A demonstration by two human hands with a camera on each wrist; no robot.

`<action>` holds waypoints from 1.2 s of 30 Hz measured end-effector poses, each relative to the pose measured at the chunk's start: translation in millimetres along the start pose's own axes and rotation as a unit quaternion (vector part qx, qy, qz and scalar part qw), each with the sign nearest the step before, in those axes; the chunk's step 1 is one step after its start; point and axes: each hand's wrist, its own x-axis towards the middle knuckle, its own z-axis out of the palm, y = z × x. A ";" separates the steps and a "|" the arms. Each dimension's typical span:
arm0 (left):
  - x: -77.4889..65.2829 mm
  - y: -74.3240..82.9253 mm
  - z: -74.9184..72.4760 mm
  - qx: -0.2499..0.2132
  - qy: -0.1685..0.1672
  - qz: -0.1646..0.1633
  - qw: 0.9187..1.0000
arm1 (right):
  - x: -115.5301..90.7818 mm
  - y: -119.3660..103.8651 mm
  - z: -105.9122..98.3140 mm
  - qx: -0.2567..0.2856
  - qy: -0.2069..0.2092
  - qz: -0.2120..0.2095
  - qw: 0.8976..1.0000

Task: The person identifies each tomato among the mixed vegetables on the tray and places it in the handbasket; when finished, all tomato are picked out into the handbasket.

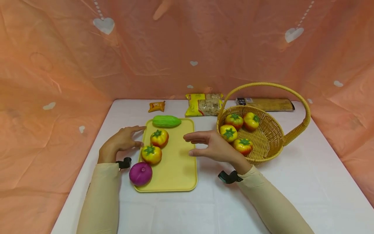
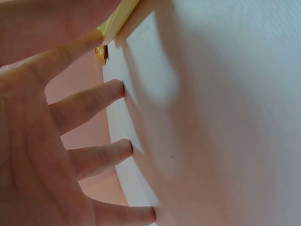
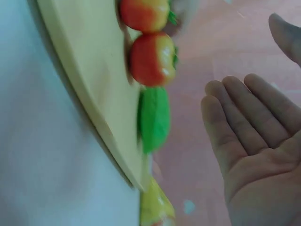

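Note:
A yellow tray (image 1: pixel 179 169) lies between the two hands. On its left side sit two red-and-yellow toy tomatoes (image 1: pixel 151 154) with green leaf tops. A green ridged toy gourd (image 1: pixel 166 121) lies along the far edge, and a purple toy onion (image 1: pixel 141 174) overlaps the near left corner. My left hand (image 1: pixel 124 139) is at the tray's left edge; in the left wrist view its fingers (image 2: pixel 89 106) are spread, several tips down on the white cloth. Held over the tray's right edge, my right hand (image 1: pixel 216 146) has straight fingers and an empty palm (image 3: pixel 268 174).
To the right stands a wicker basket (image 1: pixel 276 122) with a tall handle and several toy tomatoes (image 1: pixel 244 147) inside. Along the back lie a small orange packet (image 1: pixel 156 106), a yellow bag (image 1: pixel 203 104) and a long pack of noodles (image 1: pixel 268 104). Orange cloth hangs behind the table.

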 end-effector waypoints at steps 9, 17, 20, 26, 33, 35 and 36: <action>0.5 -0.4 1.2 0.000 0.002 0.005 1.000 | 43.8 18.6 47.9 0.029 -0.049 0.009 0.998; 0.3 0.3 0.9 0.002 0.004 0.006 1.000 | 61.2 20.7 72.7 -0.004 -0.031 0.015 0.999; -0.2 0.3 0.2 0.001 0.003 0.002 1.000 | 67.5 17.6 75.6 -0.033 -0.032 0.021 0.999; -0.1 -0.4 -0.2 0.001 0.002 0.004 1.000 | 80.7 15.5 83.3 -0.095 -0.050 0.027 0.994; 0.8 -0.7 -0.1 -0.002 -0.002 -0.001 1.000 | 86.2 16.4 93.4 -0.100 -0.051 0.022 0.993; 0.7 -1.1 -0.2 -0.001 -0.001 0.000 1.000 | 85.7 16.1 94.2 -0.100 -0.049 0.022 0.994; 0.7 -1.3 -0.2 -0.001 0.000 0.001 1.000 | 84.9 15.9 94.0 -0.100 -0.049 0.022 0.994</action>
